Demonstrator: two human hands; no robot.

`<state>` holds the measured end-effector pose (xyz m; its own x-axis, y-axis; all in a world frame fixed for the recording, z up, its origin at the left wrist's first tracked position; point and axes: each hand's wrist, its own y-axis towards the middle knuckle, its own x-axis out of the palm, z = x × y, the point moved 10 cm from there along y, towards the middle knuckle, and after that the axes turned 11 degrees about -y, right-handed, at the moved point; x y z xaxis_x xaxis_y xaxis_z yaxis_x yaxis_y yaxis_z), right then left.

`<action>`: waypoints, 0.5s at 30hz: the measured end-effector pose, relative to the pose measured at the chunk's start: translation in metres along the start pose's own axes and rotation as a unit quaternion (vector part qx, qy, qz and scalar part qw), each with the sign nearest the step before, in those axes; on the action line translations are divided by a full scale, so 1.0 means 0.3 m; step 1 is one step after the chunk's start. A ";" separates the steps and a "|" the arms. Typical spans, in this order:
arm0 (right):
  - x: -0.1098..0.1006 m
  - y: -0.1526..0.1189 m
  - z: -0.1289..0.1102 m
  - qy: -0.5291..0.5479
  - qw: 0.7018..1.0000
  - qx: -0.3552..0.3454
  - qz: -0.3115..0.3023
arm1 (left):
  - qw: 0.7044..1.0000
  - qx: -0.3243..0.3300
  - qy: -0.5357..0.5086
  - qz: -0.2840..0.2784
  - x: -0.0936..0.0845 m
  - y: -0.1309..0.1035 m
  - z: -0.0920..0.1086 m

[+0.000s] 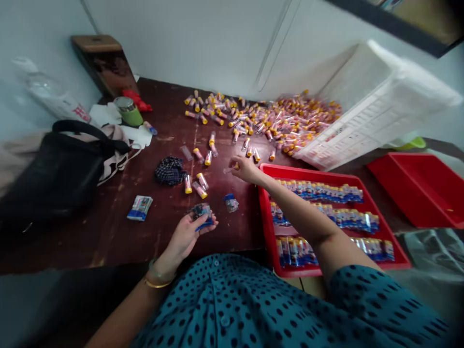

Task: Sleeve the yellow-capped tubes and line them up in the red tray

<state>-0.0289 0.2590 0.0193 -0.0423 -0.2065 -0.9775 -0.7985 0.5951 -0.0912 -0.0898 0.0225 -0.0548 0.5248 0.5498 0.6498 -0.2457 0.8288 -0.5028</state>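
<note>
Dark worktop (108,232) underneath it all, red tray (266,212) as our marker. Heap of yellow-capped tubes (275,118) beyond the tray. Left of it, right hand (246,169) stretches out, fingers pinching a clear tube (229,170). Nearer, left hand (186,237), fingers curled round a small blue packet (202,213).
</note>
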 end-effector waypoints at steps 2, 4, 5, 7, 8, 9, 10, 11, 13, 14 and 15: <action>-0.010 -0.103 -0.137 0.107 0.988 -0.111 0.018 | 1.000 0.021 0.010 0.016 -0.016 0.017 -0.002; -0.023 -0.214 -0.247 0.206 0.962 -0.179 0.030 | 0.998 0.052 0.027 0.030 -0.013 0.030 -0.003; -0.019 -0.258 -0.282 0.233 0.954 -0.185 0.031 | 0.997 0.062 0.041 0.027 0.001 0.033 -0.009; 0.003 -0.316 -0.327 0.250 0.952 -0.175 0.030 | 0.995 0.060 0.074 -0.002 0.047 0.030 -0.033; 0.016 -0.333 -0.339 0.249 0.953 -0.168 0.030 | 0.995 0.047 0.086 -0.023 0.071 0.024 -0.050; 0.027 -0.343 -0.346 0.249 0.954 -0.163 0.031 | 0.994 0.025 0.094 -0.046 0.092 0.014 -0.071; 0.034 -0.350 -0.350 0.252 0.954 -0.162 0.031 | 0.993 -0.003 0.096 -0.067 0.108 0.002 -0.090; 0.038 -0.354 -0.351 0.259 0.952 -0.162 0.031 | 0.991 -0.033 0.097 -0.090 0.119 -0.010 -0.104; 0.030 -0.356 -0.339 0.282 0.945 -0.161 0.036 | 0.978 -0.079 0.127 -0.145 0.133 -0.026 -0.102; 0.019 -0.356 -0.323 0.294 0.942 -0.154 0.044 | 0.969 -0.078 0.167 -0.162 0.127 -0.020 -0.074; 0.004 -0.354 -0.299 0.305 0.940 -0.139 0.058 | 0.960 -0.049 0.226 -0.155 0.107 0.002 -0.018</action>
<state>0.0018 0.1259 0.0449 -0.4072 -0.6100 -0.6798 -0.8901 0.4319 0.1456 -0.0688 0.0402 -0.0374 0.8663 0.1579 0.4739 0.0461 0.9194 -0.3907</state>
